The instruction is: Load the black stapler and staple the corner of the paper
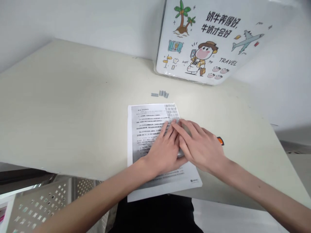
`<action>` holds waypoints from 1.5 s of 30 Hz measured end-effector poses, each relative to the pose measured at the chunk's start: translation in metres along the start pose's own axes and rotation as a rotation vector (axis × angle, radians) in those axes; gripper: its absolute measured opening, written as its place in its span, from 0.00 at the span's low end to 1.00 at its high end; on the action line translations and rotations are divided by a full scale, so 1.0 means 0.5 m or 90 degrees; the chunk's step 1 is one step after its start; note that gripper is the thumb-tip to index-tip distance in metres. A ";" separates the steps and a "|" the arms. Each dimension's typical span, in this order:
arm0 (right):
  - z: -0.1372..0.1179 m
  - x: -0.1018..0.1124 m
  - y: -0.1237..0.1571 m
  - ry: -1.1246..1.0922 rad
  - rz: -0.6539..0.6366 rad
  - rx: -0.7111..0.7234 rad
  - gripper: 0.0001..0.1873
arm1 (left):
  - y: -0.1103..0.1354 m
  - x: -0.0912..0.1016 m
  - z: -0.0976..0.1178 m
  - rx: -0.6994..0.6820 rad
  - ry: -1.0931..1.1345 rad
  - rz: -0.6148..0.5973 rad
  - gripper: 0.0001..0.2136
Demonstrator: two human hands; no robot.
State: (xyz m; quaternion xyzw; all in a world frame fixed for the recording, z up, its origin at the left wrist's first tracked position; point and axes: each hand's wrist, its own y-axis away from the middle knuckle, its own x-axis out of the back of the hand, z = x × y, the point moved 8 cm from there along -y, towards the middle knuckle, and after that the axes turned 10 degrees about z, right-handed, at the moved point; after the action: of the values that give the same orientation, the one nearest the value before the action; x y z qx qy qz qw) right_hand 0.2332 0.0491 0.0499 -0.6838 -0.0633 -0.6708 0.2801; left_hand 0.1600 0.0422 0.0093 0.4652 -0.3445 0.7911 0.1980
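Note:
A stack of printed sheets (pixel 145 136) lies on the pale table (pixel 73 106), its near edge hanging over the table's front. My left hand (pixel 164 149) rests flat on the sheets with its fingers stretched out and together. My right hand (pixel 199 145) lies beside it, fingers stretched and overlapping the left fingertips near the stack's upper right corner. Both palms press on a grey object (pixel 181 153), mostly hidden beneath them. An orange tip (pixel 220 140) sticks out from behind my right hand; I cannot tell whether it belongs to the grey object.
Several short grey strips of staples (pixel 160 94) lie on the table just beyond the sheets. A white cartoon-printed package (pixel 206 42) leans against the wall at the back right. A perforated metal panel (pixel 43 204) sits below the table's front left edge.

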 end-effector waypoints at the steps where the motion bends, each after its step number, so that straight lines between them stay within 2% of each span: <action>1: 0.009 0.007 0.001 -0.029 0.005 -0.018 0.26 | -0.001 0.002 0.000 0.003 0.001 0.004 0.39; 4: 0.039 0.030 0.013 -0.153 0.048 -0.066 0.24 | -0.001 0.006 0.002 0.007 -0.003 0.002 0.40; 7: 0.047 0.049 0.042 -0.253 0.111 -0.005 0.21 | 0.003 0.006 0.003 -0.001 -0.017 -0.018 0.41; 10: 0.055 0.048 0.083 -0.241 0.131 0.057 0.16 | 0.007 0.006 0.001 -0.012 -0.027 -0.042 0.42; 15: 0.103 0.047 0.151 -0.185 0.157 0.024 0.14 | 0.009 0.009 -0.003 -0.026 -0.040 -0.076 0.42; 18: 0.136 0.058 0.198 -0.185 0.171 -0.021 0.14 | 0.012 0.020 0.004 -0.040 -0.041 -0.097 0.41; 21: 0.168 0.065 0.255 -0.189 0.176 -0.092 0.15 | 0.028 0.052 0.002 -0.037 -0.056 -0.089 0.38; 23: 0.188 0.065 0.294 -0.200 0.185 -0.149 0.17 | 0.052 0.083 -0.016 -0.009 -0.077 -0.071 0.36; 26: 0.217 0.058 0.344 -0.227 0.201 -0.245 0.18 | 0.110 0.130 -0.065 0.068 -0.114 -0.054 0.35; 29: 0.237 0.041 0.370 -0.265 0.187 -0.329 0.19 | 0.173 0.165 -0.097 0.085 -0.145 -0.060 0.36; 33: 0.243 0.030 0.375 -0.308 0.181 -0.374 0.18 | 0.211 0.180 -0.092 0.049 -0.155 -0.068 0.37; 35: 0.240 0.032 0.372 -0.307 0.196 -0.372 0.18 | 0.203 0.176 -0.083 0.033 -0.159 -0.071 0.38; 38: 0.235 0.040 0.368 -0.299 0.224 -0.357 0.17 | 0.165 0.161 -0.078 0.025 -0.155 -0.075 0.38; 42: 0.241 0.039 0.374 -0.320 0.226 -0.385 0.17 | 0.110 0.146 -0.092 0.031 -0.136 -0.099 0.37; 45: 0.248 0.033 0.381 -0.334 0.217 -0.417 0.18 | 0.095 0.148 -0.112 0.033 -0.139 -0.121 0.36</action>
State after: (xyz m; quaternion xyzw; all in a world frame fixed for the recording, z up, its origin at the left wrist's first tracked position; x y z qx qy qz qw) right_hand 0.4320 -0.0567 0.0160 -0.8839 0.1970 -0.4038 0.1299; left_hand 0.0604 0.0500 0.0382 0.5840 -0.2978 0.7221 0.2211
